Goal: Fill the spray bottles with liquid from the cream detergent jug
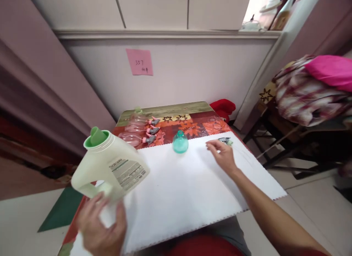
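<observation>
My left hand [100, 226] grips the base of a pale green detergent jug [110, 168], tilted to the left with its green spout [96, 136] uncovered. My right hand [223, 155] reaches across the white cloth [181, 197], fingers stretched toward a small green-and-grey sprayer head [226, 141] at the cloth's far right edge; I cannot tell whether it touches it. A small teal bottle [180, 142] without a cap stands upright at the cloth's far edge, between my hands.
Three clear pink spray bottles [137, 129] lie on their sides at the table's far left on the patterned tablecloth [203, 125]. A red object [223, 107] sits behind the table. Bedding is piled on a rack [310, 91] at right. A pink note [139, 61] hangs on the wall.
</observation>
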